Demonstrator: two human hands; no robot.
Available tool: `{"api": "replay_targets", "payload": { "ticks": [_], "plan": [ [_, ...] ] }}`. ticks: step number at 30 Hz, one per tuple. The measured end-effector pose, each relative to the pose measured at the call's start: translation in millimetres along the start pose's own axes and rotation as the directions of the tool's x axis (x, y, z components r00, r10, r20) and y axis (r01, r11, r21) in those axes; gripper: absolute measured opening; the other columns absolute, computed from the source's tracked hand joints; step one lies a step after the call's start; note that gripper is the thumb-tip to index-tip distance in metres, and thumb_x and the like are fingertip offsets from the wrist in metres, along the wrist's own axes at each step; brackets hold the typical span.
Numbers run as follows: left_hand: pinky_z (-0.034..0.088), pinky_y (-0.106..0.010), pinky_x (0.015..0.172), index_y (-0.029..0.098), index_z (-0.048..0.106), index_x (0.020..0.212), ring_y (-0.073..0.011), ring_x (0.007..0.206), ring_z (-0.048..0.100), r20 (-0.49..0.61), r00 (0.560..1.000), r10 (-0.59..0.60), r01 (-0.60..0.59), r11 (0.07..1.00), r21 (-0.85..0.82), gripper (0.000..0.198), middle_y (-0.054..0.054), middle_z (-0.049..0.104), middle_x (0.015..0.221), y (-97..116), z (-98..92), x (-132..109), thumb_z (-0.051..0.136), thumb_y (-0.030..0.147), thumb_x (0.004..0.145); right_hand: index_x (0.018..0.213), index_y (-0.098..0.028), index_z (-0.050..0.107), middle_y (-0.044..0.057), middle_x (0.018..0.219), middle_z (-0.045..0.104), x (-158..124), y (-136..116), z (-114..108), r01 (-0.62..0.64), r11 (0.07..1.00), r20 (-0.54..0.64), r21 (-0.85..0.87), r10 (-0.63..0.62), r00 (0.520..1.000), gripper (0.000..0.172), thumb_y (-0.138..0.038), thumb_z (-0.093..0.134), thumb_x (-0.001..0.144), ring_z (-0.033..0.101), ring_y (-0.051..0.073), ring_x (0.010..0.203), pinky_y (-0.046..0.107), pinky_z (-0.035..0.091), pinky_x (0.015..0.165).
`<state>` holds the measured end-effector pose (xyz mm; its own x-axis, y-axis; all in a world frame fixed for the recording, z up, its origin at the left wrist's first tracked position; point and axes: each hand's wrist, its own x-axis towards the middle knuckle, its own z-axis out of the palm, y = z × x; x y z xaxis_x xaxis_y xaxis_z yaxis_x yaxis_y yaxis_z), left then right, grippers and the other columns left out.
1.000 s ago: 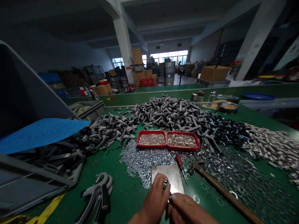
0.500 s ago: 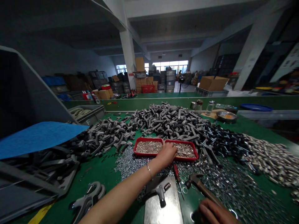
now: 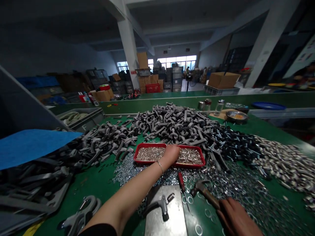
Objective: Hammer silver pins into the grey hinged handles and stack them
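My left hand (image 3: 171,153) reaches into the right one of two red trays, its fingers curled down among small shiny metal pins (image 3: 190,156); the fingertips are hidden. The left red tray (image 3: 136,158) holds finer metal pieces. My right hand (image 3: 236,214) is closed round the lower handle of a claw hammer (image 3: 208,194) lying on the bench. On a metal plate (image 3: 173,226) between my arms lie a grey curved handle part (image 3: 162,207) with a black end and a small spring (image 3: 170,197). A red-handled screwdriver (image 3: 181,182) lies right of the plate.
Grey handle parts (image 3: 169,124) are heaped behind the trays. Black parts with bolts (image 3: 233,144) and metal cylinders (image 3: 290,164) lie to the right, loose rings (image 3: 231,183) nearer. Several assembled grey parts (image 3: 82,213) sit front left, by a crate (image 3: 95,118) and blue sheet (image 3: 39,144).
The view has shifted slightly. My left hand stays in the right tray, its fingers now turned more out of sight. My right hand has moved up onto the hammer's handle.
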<state>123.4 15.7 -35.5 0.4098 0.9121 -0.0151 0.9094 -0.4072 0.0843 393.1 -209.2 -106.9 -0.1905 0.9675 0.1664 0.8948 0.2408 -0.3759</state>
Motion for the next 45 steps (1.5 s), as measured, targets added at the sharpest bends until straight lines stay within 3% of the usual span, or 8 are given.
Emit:
{"api": "replay_targets", "payload": {
  "ticks": [12,17,23,27,30,35,41,45],
  "plan": [
    [0.053,-0.043,0.091,0.016,0.066,0.106,-0.0209,0.100,0.065,-0.166,0.978,-0.129,0.061,0.930,-0.363,0.022,-0.006,0.068,0.109,-0.8,-3.5,-23.8,0.060,0.035,0.096,0.104,-0.021,0.059,0.013,0.098,0.065,20.6,-39.3,-25.6,-0.091,0.988,-0.049,0.126,0.098,0.994,0.030,-0.046,0.048,0.093,0.063,0.028,0.089,0.040,0.052,0.080],
    [0.051,-0.037,0.086,0.014,0.064,0.100,-0.0196,0.093,0.065,-0.193,0.951,-0.243,0.109,0.844,-0.525,0.015,-0.007,0.069,0.100,2.9,-16.5,-29.7,0.055,0.026,0.097,0.112,-0.023,0.057,0.010,0.106,0.068,17.2,-71.0,-19.1,-0.078,0.952,0.079,0.296,0.057,0.995,0.028,-0.043,0.047,0.095,0.066,0.025,0.091,0.036,0.054,0.081],
    [0.046,-0.025,0.078,0.019,0.061,0.087,-0.0161,0.085,0.063,-0.140,0.976,-0.165,0.027,0.736,-0.676,0.011,-0.001,0.068,0.088,8.1,-8.0,-121.9,0.051,0.021,0.091,0.115,-0.022,0.059,0.013,0.113,0.067,18.1,-68.8,-11.8,-0.130,0.936,-0.044,0.328,0.153,0.987,0.034,-0.045,0.049,0.093,0.065,0.029,0.100,0.041,0.053,0.087],
    [0.045,-0.026,0.074,0.018,0.060,0.079,-0.0169,0.080,0.061,-0.023,0.984,-0.175,0.108,0.701,-0.705,0.011,-0.001,0.066,0.082,-3.9,11.3,-196.3,0.051,0.019,0.086,0.122,-0.024,0.060,0.008,0.105,0.072,8.1,-74.5,-17.1,-0.327,0.781,0.191,0.532,0.266,0.945,0.046,-0.056,0.056,0.089,0.068,0.028,0.092,0.037,0.056,0.079],
    [0.044,-0.026,0.072,0.018,0.058,0.077,-0.0176,0.080,0.061,0.036,0.976,-0.215,0.179,0.697,-0.695,0.011,-0.002,0.065,0.082,-11.8,23.1,-212.7,0.050,0.018,0.084,0.115,-0.024,0.066,0.007,0.095,0.074,8.8,-89.5,-21.5,-0.367,0.715,0.363,0.595,0.168,0.916,0.044,-0.057,0.056,0.089,0.069,0.027,0.085,0.036,0.055,0.073],
    [0.042,-0.026,0.070,0.017,0.058,0.079,-0.0178,0.079,0.061,0.065,0.972,-0.227,0.215,0.741,-0.636,0.009,-0.003,0.065,0.081,-17.1,35.6,-202.2,0.050,0.018,0.083,0.103,-0.024,0.067,0.007,0.095,0.072,16.2,-110.2,-24.4,-0.274,0.737,0.332,0.617,0.072,0.941,0.036,-0.055,0.054,0.091,0.067,0.026,0.087,0.036,0.055,0.076],
    [0.044,-0.032,0.079,0.017,0.059,0.084,-0.0218,0.086,0.060,0.037,0.998,-0.060,0.070,0.848,-0.526,0.009,-0.007,0.065,0.089,-17.5,20.1,-199.8,0.052,0.018,0.088,0.112,-0.022,0.061,0.001,0.073,0.064,10.2,-106.2,-18.5,-0.395,0.664,0.409,0.635,0.145,0.901,0.040,-0.056,0.049,0.093,0.061,0.019,0.056,0.028,0.050,0.046],
    [0.040,-0.043,0.097,0.016,0.061,0.092,-0.0252,0.097,0.058,-0.001,0.961,0.276,-0.267,0.929,-0.257,0.015,-0.010,0.065,0.098,-17.1,3.1,-200.6,0.047,0.018,0.096,0.108,-0.024,0.065,0.007,0.095,0.073,11.3,-103.5,-26.4,-0.130,0.853,0.259,0.506,-0.007,0.966,0.030,-0.047,0.053,0.095,0.070,0.024,0.082,0.035,0.058,0.073]
  ]
}}
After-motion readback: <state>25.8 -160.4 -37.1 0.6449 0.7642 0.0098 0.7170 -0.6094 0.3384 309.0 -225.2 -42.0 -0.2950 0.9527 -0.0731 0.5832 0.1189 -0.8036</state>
